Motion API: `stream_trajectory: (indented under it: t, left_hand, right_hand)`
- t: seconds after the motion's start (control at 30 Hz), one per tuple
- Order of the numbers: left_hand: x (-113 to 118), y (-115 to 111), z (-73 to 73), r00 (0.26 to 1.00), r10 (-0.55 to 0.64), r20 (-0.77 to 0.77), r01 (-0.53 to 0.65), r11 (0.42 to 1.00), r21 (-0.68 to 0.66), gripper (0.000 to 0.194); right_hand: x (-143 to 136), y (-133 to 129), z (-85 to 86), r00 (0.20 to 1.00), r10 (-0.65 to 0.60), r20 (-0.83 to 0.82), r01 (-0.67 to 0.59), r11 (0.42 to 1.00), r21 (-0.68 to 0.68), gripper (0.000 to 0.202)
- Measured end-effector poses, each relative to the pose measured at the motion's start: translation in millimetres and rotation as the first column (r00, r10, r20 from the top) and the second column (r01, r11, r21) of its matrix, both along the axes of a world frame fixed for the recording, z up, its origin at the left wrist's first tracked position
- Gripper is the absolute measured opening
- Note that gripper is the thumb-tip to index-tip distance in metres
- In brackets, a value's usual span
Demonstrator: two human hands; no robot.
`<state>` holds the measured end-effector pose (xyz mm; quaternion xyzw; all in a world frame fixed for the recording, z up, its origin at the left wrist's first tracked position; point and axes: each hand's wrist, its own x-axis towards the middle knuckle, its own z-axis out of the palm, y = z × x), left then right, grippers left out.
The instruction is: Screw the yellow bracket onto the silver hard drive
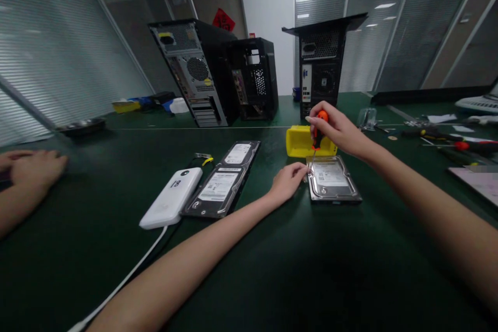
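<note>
My right hand [330,127] is closed around the orange-and-black handle of a screwdriver [318,136], which is held nearly upright. Its shaft reaches down to the left edge of a hard drive [330,179] lying label-up on the table. At that same edge, the fingertips of my left hand [288,181] are pinched together beside the screwdriver tip. What they hold, if anything, is too small to make out. Just behind the drive stands a yellow plastic box [301,141], partly covered by my right hand and the screwdriver.
Two more hard drives [221,187] lie end to end left of my hands, beside a white power bank [171,199] with a cable. Computer cases [198,70] stand behind. Tools [431,135] lie at right. Another person's hands [37,168] rest at far left.
</note>
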<state>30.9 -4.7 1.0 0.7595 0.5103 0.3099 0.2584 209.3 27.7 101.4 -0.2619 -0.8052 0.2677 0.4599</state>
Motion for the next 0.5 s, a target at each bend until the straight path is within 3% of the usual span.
stream_trajectory:
  t: [0.5]
  left_hand:
    - [-1, -4, 6.8, 1.000, 0.008, -0.010, -0.008, 1.000, -0.010, 0.036]
  right_hand:
    - [3, -15, 15.9, 0.987, -0.005, 0.158, 0.010, 0.999, -0.031, 0.022]
